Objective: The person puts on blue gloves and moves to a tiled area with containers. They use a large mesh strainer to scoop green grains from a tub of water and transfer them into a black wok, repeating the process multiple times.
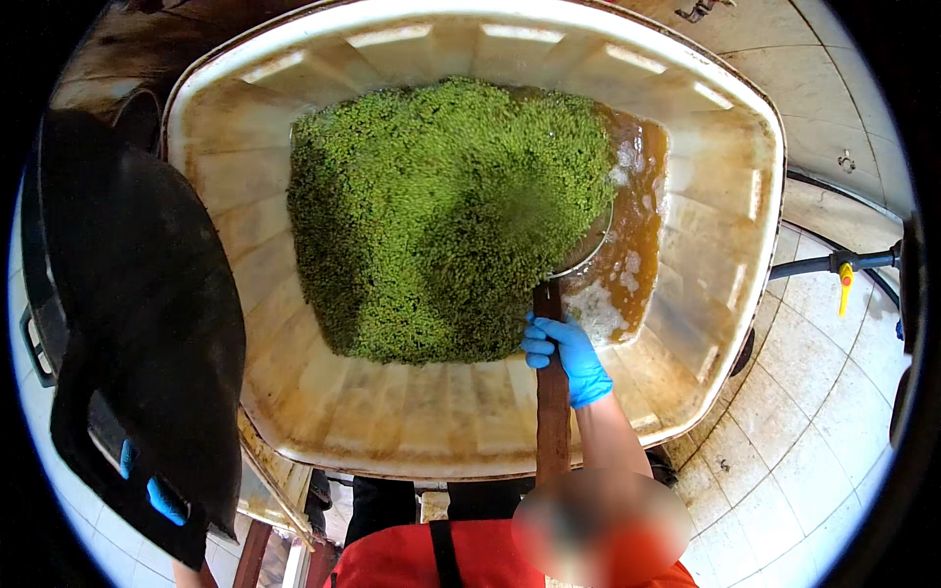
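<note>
A big off-white tub (470, 412) fills the middle of the view. In it lies a thick heap of small, round green berries or grains (412, 186), too small to name surely, beside foamy brown water (642, 235). My right hand (569, 355), gloved in blue, is closed around the wooden handle (553, 421) of a scoop. The scoop's round metal rim (598, 255) shows at the heap's right edge; the rest is hidden under the green pieces. At left, my blue-gloved left hand (167, 500) grips a black plastic basin (147, 284) by its handle slot; most of that hand is hidden.
A dark pipe (814, 265) with a yellow valve lever (845, 289) runs along the right side. White floor tiles (804, 382) lie beyond the tub. Below the tub at left are wooden boards (274, 490). My red clothing (392, 559) shows at the lower edge.
</note>
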Demonstrator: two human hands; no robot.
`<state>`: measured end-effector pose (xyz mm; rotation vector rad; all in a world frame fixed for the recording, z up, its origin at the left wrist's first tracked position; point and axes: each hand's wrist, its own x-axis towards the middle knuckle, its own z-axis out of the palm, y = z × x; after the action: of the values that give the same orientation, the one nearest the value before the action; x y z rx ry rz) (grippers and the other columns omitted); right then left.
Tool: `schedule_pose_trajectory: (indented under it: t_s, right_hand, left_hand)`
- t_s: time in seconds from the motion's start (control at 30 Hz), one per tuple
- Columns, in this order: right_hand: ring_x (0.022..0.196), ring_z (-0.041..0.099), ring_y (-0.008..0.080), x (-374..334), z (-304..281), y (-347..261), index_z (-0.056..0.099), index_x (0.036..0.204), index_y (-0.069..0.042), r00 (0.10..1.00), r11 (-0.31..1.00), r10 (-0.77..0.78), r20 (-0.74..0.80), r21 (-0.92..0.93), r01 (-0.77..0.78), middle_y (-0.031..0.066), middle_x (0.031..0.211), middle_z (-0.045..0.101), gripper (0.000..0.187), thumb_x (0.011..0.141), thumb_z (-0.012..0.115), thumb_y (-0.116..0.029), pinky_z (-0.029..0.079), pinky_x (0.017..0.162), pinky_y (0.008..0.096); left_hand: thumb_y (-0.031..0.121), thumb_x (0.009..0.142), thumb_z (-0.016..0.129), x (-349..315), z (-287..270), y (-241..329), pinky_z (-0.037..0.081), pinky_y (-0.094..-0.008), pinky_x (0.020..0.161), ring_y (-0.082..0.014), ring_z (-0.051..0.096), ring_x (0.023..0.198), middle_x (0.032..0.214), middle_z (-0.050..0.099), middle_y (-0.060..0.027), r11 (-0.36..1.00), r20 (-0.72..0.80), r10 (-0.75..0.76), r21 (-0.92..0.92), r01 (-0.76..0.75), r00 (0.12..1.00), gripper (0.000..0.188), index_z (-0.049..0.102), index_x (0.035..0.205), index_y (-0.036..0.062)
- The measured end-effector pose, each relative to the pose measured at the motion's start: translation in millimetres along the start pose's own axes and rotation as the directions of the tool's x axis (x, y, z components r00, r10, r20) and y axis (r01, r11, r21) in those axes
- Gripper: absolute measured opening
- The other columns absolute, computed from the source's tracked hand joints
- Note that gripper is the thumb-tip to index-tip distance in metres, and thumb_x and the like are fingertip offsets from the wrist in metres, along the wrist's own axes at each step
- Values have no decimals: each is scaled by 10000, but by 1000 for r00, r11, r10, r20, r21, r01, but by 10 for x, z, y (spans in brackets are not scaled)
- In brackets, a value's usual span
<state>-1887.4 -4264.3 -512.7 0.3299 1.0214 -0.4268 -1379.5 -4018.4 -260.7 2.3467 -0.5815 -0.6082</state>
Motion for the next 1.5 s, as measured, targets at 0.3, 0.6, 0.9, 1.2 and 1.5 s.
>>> schedule_pose_trajectory:
  t_s: [0.3, 0.6, 0.9, 1.2, 1.5]
  right_hand:
    - [548, 389, 92, 357, 116, -6, 498, 943, -81, 989, 995, -84, 120, 62, 77, -9, 687, 427, 77, 884, 542, -56, 308, 457, 250]
    - [542, 361, 64, -867, 188, 439, 500, 1098, -43, 980, 998, -69, 186, -3, 71, -18, 720, 416, 237, 894, 567, -142, 278, 435, 212]
    - [500, 341, 79, -2707, 1180, 871, 508, 1124, -88, 985, 956, -157, 75, -240, 171, -20, 673, 384, 241, 885, 527, -66, 273, 410, 237]
    - [389, 308, 74, -3995, 2279, 1262, 435, 1189, -18, 882, 685, -454, 125, -584, 435, 19, 630, 403, 363, 865, 574, -106, 252, 286, 237]
    - [428, 355, 88, -3737, 3608, 1588, 411, 1225, -23, 899, 423, -402, 173, -836, 350, 17, 657, 422, 461, 820, 600, -137, 296, 314, 233]
  left_hand:
    - [82, 908, 530, 63, -108, 37, 351, -362, 1031, -246, 454, 1187, 1336, 449, -115, 1000, 8, 14, 18, -14, 1000, 455, 409, 1341, 16]
    - [111, 939, 507, 88, -58, -42, 361, -339, 1018, -217, 475, 1166, 1294, 501, -114, 981, -103, 110, 171, -91, 989, 384, 459, 1299, -14]
    - [173, 762, 626, -40, 24, 566, 335, -458, 955, -375, 488, 1090, 1133, 578, -174, 538, 5, 552, 762, -360, 834, 343, 599, 1075, 35]
    - [275, 802, 565, 375, -77, 505, 497, -431, 743, -331, 627, 817, 829, 629, -173, 601, 204, 134, 762, -244, 970, 238, 622, 827, 45]
    - [200, 744, 714, 1218, 209, -139, 487, -385, 794, -319, 628, 903, 934, 648, -206, 961, 72, -242, 155, 229, 967, 360, 574, 953, -58]
